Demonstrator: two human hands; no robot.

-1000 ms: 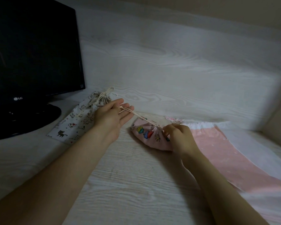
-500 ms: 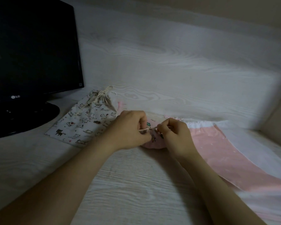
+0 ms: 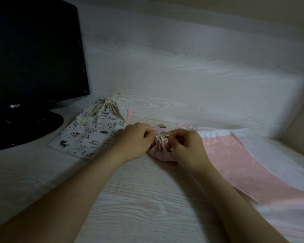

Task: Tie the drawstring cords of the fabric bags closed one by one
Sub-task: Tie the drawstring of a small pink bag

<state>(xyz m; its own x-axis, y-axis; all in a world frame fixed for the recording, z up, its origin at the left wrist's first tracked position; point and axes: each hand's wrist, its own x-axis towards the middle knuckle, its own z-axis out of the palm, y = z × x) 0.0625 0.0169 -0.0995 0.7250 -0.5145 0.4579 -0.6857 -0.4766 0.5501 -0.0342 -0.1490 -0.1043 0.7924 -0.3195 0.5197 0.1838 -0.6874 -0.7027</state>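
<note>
A small pink bag with a cartoon print [image 3: 161, 152] lies on the white wood-grain table, its mouth gathered tight. Its cream drawstring cord [image 3: 162, 138] is bunched at the mouth. My left hand [image 3: 134, 140] pinches the cord from the left and my right hand [image 3: 188, 146] pinches it from the right, both with curled fingers. Behind on the left lies a white cat-print bag [image 3: 89, 134] whose cream cord [image 3: 111, 103] is tied in a knot at the neck.
A black LG monitor [image 3: 33, 55] on a round stand [image 3: 25, 127] fills the left side. A large pink bag with a white top [image 3: 244, 160] lies flat on the right. The table [image 3: 147, 199] meets a wood-grain back panel behind.
One second ago my left hand held the cord stretched out to the left. Both hands have since come together at the pink bag's mouth, and the cord is bunched there.
</note>
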